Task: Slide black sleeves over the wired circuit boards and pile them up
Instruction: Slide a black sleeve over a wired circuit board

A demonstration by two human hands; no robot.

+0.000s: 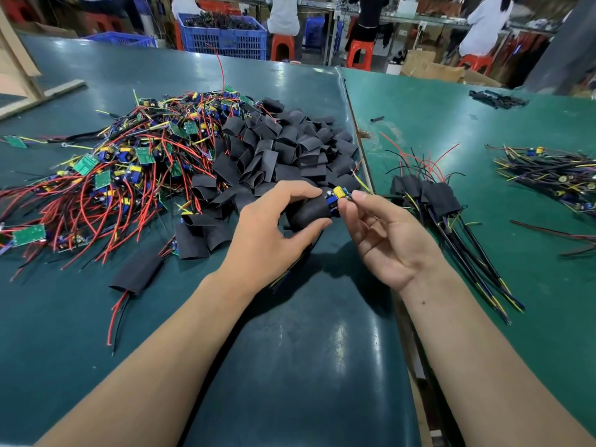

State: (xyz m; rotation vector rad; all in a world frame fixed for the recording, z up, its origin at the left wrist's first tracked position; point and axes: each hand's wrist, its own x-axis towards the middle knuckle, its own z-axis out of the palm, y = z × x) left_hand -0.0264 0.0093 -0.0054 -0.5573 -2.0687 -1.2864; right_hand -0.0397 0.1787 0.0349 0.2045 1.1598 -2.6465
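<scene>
My left hand (274, 233) grips a black sleeve (309, 212) between thumb and fingers. A circuit board (337, 196) with blue and yellow parts sticks out of the sleeve's right end. My right hand (383, 233) pinches that board's end, where a yellow wire leads off. A heap of empty black sleeves (283, 150) lies just beyond my hands. Left of it is a tangle of bare green boards with red and black wires (113, 175). Several sleeved boards (429, 195) are piled to the right, wires trailing toward me.
One sleeved board (137, 272) lies alone at the near left with its red and black wires. More wired parts (548, 175) lie at the far right. A seam (364, 156) divides the two green table mats. People sit on orange stools behind blue crates (222, 37).
</scene>
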